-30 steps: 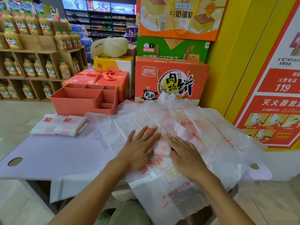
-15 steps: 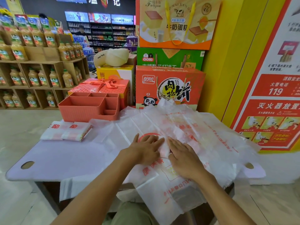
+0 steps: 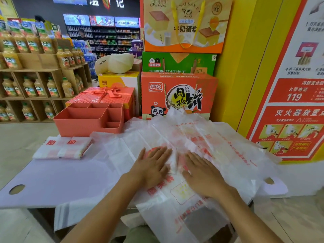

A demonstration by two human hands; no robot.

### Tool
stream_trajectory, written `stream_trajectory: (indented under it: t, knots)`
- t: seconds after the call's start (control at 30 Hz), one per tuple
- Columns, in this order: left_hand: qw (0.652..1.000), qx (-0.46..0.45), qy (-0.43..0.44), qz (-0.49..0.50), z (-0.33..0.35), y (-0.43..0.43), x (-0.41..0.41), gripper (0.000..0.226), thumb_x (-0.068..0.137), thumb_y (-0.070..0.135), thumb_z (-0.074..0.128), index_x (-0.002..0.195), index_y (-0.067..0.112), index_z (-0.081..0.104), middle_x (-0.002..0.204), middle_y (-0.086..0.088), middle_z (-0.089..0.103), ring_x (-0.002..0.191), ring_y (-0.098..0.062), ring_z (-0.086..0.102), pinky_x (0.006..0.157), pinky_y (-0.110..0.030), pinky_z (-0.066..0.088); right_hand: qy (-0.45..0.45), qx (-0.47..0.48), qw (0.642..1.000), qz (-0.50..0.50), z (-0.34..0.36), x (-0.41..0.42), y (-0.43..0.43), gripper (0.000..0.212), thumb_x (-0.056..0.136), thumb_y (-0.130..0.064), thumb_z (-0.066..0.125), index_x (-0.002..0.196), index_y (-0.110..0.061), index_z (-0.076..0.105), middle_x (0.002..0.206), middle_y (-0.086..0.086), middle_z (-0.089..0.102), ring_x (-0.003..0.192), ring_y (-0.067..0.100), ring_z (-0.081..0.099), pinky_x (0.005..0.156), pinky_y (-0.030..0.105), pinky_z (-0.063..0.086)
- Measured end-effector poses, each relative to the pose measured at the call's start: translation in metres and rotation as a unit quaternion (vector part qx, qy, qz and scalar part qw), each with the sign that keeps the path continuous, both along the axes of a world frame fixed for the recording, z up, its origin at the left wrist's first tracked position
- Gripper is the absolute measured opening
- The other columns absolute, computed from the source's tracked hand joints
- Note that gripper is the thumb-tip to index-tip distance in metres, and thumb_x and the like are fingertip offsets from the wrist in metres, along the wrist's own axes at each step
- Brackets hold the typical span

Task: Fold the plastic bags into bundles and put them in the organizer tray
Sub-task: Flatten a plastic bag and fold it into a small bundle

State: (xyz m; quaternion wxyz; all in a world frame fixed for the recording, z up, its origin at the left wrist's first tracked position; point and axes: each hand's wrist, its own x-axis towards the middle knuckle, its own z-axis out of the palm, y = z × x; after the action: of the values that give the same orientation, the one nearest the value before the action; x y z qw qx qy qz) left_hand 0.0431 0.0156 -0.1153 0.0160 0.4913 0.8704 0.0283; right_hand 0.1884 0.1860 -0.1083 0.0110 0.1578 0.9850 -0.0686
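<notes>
Nearby, folded bundles, coral organizer tray, both hands flat on plastic bags

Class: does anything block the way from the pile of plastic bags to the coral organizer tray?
Nothing visible does: the coral organizer tray sits open beside the translucent plastic bags; two folded bundles lie off to the left.

Both hands press flat, fingers spread, on plastic bags, apparently smoothing.
</notes>
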Motion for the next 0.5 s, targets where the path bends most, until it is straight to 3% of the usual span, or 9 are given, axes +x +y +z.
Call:
stream_trajectory:
  t: [0.13, 0.2, 0.3, 0.37, 0.5]
  knots:
    - [0.999, 0.000, 0.029, 0.035, 0.006, -0.036, -0.021, 0.086, 0.082, 0.059, -0.011, 0.162, 0.033, 0.002, 0.170, 0.010, 0.000, 0.156, -0.009, -0.004, 0.126, -0.049, -0.006, 0.000, -0.011, 1.000, 0.018, 0.002, 0.010, 0.006, 0.071, 0.102, -0.063, 0.007, 0.162, -0.029, -0.009, 0.168, -0.012, -0.016, 0.154, 0.007, -0.016, 0.127, 0.037, -0.006]
    - [0.998, -0.005, 0.045, 0.049, 0.004, -0.053, -0.025, 0.093, 0.078, 0.058, -0.013, 0.163, 0.026, 0.006, 0.171, 0.005, 0.000, 0.156, -0.010, -0.005, 0.126, -0.044, -0.006, 0.008, -0.018, 1.000, 0.018, 0.001, 0.011, 0.003, 0.082, 0.090, -0.071, -0.007, 0.161, -0.031, -0.011, 0.167, -0.013, -0.017, 0.153, 0.008, -0.017, 0.127, 0.039, -0.006]
    - [0.998, 0.017, -0.015, 0.063, 0.001, -0.065, -0.020, 0.084, 0.089, 0.066, -0.010, 0.163, 0.027, -0.004, 0.169, 0.009, -0.013, 0.153, -0.005, -0.014, 0.126, -0.035, -0.008, 0.010, -0.013, 1.000, 0.018, 0.000, 0.010, 0.003, 0.098, 0.073, -0.075, -0.019, 0.161, -0.031, -0.012, 0.167, -0.012, -0.018, 0.153, 0.008, -0.019, 0.127, 0.039, -0.005]
    - [0.996, 0.029, -0.058, 0.064, 0.001, -0.064, -0.017, 0.084, 0.092, 0.078, 0.001, 0.161, 0.032, -0.012, 0.165, 0.015, -0.019, 0.152, -0.003, -0.017, 0.127, -0.036, -0.007, 0.008, -0.010, 1.000, 0.015, -0.001, 0.010, 0.002, 0.101, 0.071, -0.075, -0.020, 0.161, -0.030, -0.013, 0.167, -0.012, -0.019, 0.153, 0.008, -0.020, 0.127, 0.038, -0.007]
    - [0.997, 0.009, -0.047, 0.059, 0.005, -0.060, -0.017, 0.093, 0.088, 0.086, 0.019, 0.161, 0.035, -0.011, 0.168, 0.011, -0.014, 0.155, -0.008, -0.012, 0.127, -0.039, -0.003, -0.006, -0.013, 1.000, 0.014, 0.002, 0.011, 0.001, 0.104, 0.069, -0.076, -0.020, 0.161, -0.029, -0.012, 0.167, -0.011, -0.019, 0.153, 0.009, -0.019, 0.127, 0.038, -0.008]
